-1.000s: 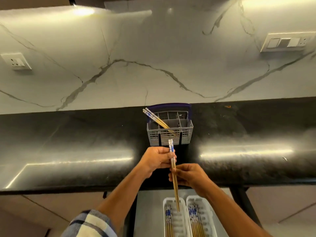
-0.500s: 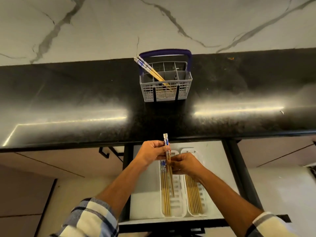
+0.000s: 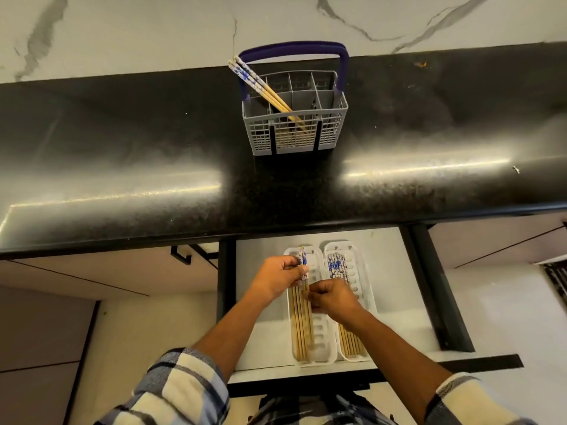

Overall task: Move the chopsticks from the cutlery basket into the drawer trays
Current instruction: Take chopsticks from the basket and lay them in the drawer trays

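Where the black counter (image 3: 122, 167) meets the veined marble wall (image 3: 153, 29), a grey basket (image 3: 294, 130) with a blue handle stands near the back edge — glare streaks lie across the stone on either side of it. Two chopsticks (image 3: 260, 87) lean out of its left compartments, patterned ends up. Below the counter a drawer (image 3: 395, 289) stands open, two white trays (image 3: 319, 259) side by side in it, both holding chopsticks laid lengthwise. Over the left tray, the left hand (image 3: 276, 280) pinches a pair (image 3: 303, 265) near the patterned tops; the right hand (image 3: 334, 297), fingers curled, grips the same pair just lower down. Plaid sleeves (image 3: 181, 391) show at the bottom. Pale cabinet fronts (image 3: 92, 271) flank the drawer.
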`<state>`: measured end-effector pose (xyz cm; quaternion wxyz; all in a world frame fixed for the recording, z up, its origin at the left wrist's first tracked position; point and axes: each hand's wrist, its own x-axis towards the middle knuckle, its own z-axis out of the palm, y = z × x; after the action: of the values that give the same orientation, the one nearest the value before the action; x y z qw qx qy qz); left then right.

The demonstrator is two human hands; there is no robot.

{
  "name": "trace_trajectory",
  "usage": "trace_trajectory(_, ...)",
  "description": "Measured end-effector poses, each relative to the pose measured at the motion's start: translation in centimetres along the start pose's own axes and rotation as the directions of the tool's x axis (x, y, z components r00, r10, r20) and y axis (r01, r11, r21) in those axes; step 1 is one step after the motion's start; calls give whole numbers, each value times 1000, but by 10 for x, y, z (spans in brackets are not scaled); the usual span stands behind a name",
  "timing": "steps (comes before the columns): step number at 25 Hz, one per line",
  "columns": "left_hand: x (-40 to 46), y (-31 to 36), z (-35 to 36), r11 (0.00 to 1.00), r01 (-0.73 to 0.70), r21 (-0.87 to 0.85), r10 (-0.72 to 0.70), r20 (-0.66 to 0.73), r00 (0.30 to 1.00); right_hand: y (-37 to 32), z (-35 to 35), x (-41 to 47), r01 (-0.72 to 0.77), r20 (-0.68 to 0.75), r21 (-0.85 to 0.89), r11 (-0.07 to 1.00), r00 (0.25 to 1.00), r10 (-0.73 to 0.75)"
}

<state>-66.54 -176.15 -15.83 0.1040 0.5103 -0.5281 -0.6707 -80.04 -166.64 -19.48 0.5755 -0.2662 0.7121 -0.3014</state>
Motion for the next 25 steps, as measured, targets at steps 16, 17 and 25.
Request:
trace_trajectory(16, 18, -65, 5, 870, 266, 415, -121, -343, 931, -10, 46, 39, -281, -337, -592, 755, 938, 85)
trace_trajectory(17, 19, -66, 5, 867, 269, 420, -125, -338, 933, -10, 46, 40, -291, -345, -583, 759, 934, 94)
trace_trajectory(25, 21, -72, 4, 879, 272, 391, -144, -326, 934, -6, 54, 41, -277, -359, -582, 765, 931, 64)
